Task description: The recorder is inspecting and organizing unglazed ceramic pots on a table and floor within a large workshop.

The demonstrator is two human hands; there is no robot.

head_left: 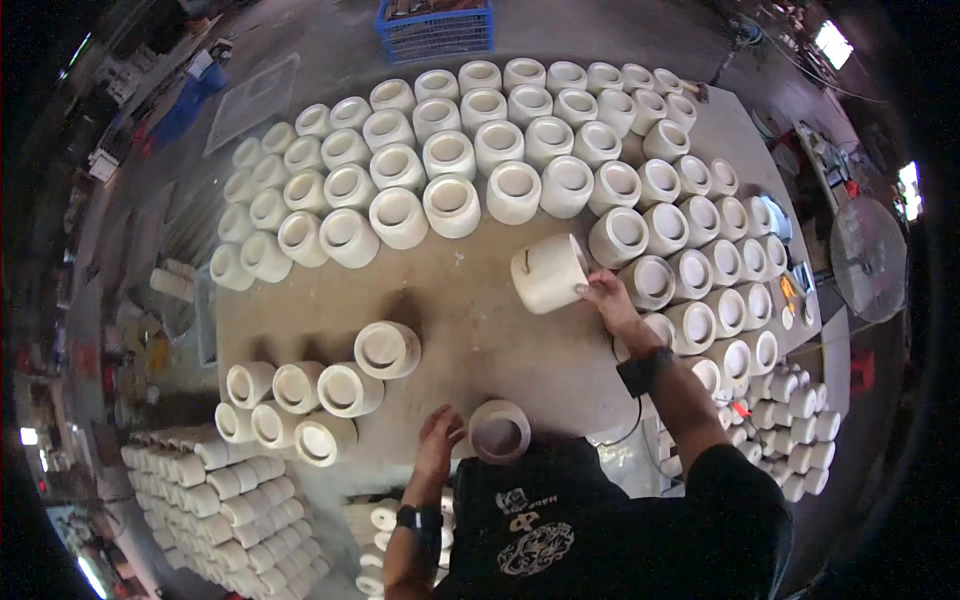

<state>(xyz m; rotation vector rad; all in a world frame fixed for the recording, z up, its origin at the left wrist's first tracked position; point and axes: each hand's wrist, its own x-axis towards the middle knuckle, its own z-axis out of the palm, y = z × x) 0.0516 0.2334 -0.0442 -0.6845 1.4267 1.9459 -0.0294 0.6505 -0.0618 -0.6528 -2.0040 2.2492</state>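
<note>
My right hand (605, 296) grips an off-white, ceramic-looking cylinder (548, 276) by its right end, fingers and thumb at its edge. It is tilted on its side, with a small dark mark on its left part; I cannot tell whether it touches the table. Near the table's front edge, my left hand (441, 432) is open and holds nothing. Just right of it, close to my shirt, stands a similar cylinder (499, 433) with a round recess in its upper end. Another cylinder (388, 349) stands farther away, at the corner of a small group.
Rows of like cylinders (451, 205) fill the table's far side and right side. A small group (342, 390) stands at the front left. Stacks (230, 500) rise below the table at left, more (795, 420) at right. A fan (868, 258) and a blue crate (437, 35) stand beyond.
</note>
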